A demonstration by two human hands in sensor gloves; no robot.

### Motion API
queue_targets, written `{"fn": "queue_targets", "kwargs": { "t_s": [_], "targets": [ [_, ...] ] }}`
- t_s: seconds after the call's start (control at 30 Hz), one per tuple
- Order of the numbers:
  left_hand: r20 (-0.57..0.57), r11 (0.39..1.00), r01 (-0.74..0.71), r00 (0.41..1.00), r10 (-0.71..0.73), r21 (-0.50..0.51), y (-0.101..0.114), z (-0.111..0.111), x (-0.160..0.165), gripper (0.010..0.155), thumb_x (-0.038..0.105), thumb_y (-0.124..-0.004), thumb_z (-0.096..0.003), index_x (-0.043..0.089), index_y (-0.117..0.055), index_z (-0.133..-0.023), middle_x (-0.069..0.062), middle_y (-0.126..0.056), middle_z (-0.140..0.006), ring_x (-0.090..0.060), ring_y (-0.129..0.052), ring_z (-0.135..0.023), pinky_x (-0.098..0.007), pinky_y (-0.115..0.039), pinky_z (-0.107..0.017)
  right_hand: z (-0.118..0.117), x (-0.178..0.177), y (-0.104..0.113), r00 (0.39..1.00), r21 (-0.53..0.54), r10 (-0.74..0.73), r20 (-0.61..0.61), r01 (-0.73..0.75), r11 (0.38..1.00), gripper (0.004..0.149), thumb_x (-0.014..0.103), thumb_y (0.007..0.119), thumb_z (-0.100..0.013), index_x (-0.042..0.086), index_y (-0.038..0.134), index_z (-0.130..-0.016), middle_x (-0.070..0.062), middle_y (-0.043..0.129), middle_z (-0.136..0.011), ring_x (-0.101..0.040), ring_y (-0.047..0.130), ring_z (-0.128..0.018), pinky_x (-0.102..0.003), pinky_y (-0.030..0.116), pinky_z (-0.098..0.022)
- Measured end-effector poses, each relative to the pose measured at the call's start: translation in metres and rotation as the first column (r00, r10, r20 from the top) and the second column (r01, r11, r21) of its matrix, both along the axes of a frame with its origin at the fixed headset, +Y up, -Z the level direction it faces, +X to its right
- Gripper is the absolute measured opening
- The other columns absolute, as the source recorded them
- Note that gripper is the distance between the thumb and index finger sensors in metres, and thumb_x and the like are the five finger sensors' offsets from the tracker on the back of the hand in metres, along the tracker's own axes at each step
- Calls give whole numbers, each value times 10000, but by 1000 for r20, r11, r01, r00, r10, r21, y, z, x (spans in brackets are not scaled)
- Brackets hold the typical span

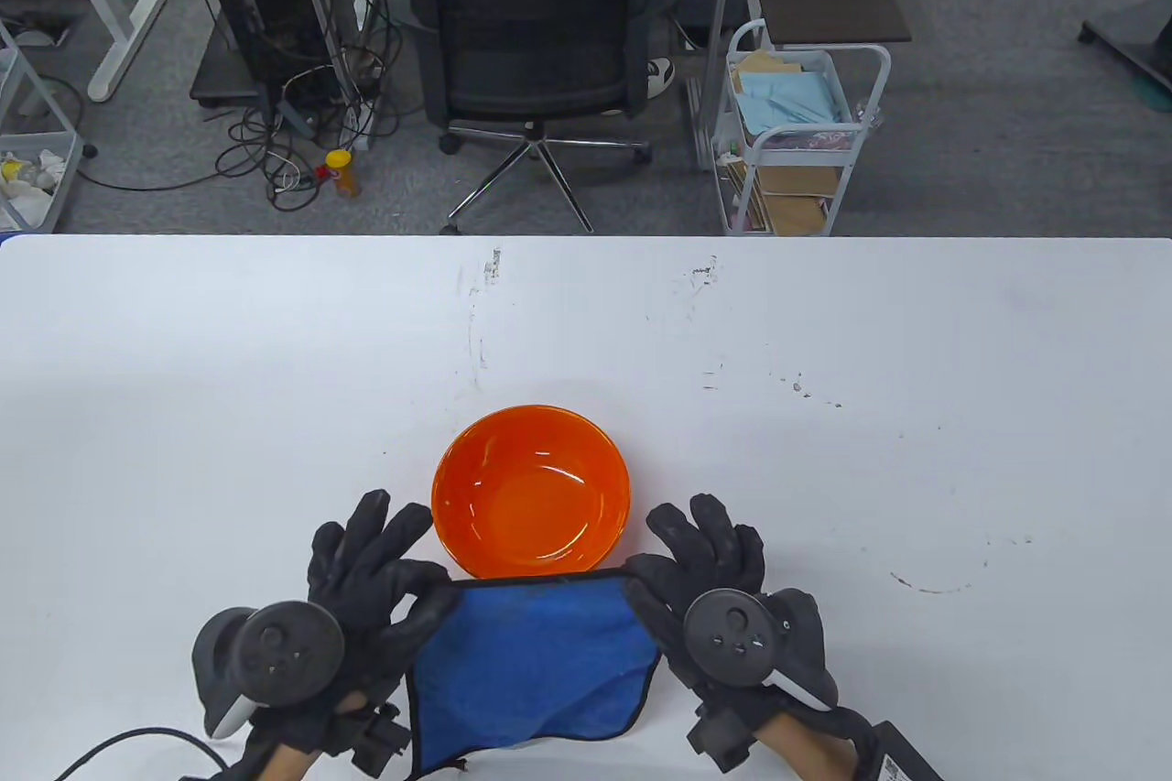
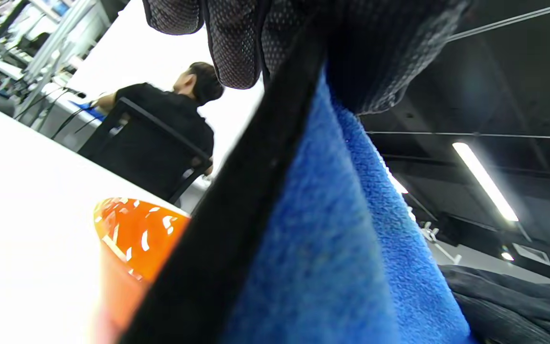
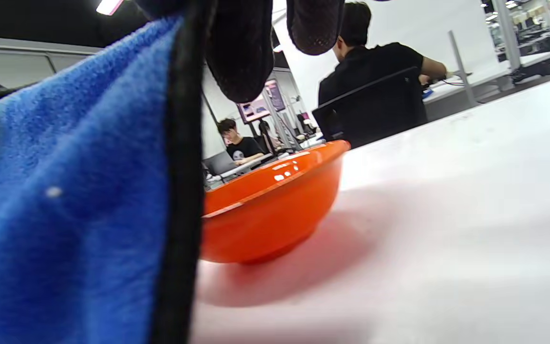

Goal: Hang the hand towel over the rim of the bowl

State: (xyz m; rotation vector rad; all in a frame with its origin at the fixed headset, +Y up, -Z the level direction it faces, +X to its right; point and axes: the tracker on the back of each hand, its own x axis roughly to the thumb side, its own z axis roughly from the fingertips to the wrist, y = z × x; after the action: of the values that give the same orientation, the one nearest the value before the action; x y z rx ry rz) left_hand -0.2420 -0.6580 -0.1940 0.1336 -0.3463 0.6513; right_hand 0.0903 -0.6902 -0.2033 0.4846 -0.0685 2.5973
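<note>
Blue towel beside orange bowl

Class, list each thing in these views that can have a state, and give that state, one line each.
Towel: held up by its top corners, hanging, not yet on the bowl.
Bowl: upright on the table, empty, uncovered.
Left hand: pinches the towel's left corner.
Right hand: pinches the towel's right corner.

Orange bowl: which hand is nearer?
Roughly equal, right marginally. Left hand sits at the orange bowl's near-left, right hand at its near-right; each holds a top corner of the blue towel.
</note>
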Motion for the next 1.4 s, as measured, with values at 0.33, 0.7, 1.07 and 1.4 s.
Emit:
{"fn": "queue_targets", "kwargs": {
  "t_s": [0.33,0.7,1.07,1.4],
  "targets": [
    [-140,994,105,985,-98,39,-36,-50,8,398,381,-878,-517,119,-863,-816,-131,-598,-1170,-475,-416,-1111,-713,-255,-715,-45,-11,-16,992,17,52,114,-54,998,412,391,620,-639,200,648,-1003,-240,469,-1159,-629,308,-1051,-809,259,-653],
    [-269,982,178,944,-189,-66,-49,-89,8,391,397,-905,-501,153,-860,-803,-119,-588,-1182,-465,-405,-1124,-721,-217,-710,-85,-32,-34,972,23,182,147,-187,982,404,395,654,-623,213,637,-983,-227,424,-1166,-608,279,-1063,-786,261,-683],
    [-310,922,311,875,-373,-231,-60,-117,27,419,387,-898,-503,121,-819,-817,-156,-539,-1192,-482,-382,-1122,-721,-199,-709,-108,-46,-50,956,-57,202,213,-195,979,429,358,667,-628,262,544,-1028,-234,344,-1177,-594,292,-1073,-780,276,-696],
    [-261,904,350,874,-409,-246,-71,-120,39,715,326,-877,-516,71,-532,-1087,-194,-320,-1216,-507,-288,-1117,-716,-182,-714,-119,-48,-49,960,-222,236,151,-200,954,585,378,650,-633,305,336,-1122,-228,319,-1185,-586,342,-1077,-777,296,-703]
  ]
}}
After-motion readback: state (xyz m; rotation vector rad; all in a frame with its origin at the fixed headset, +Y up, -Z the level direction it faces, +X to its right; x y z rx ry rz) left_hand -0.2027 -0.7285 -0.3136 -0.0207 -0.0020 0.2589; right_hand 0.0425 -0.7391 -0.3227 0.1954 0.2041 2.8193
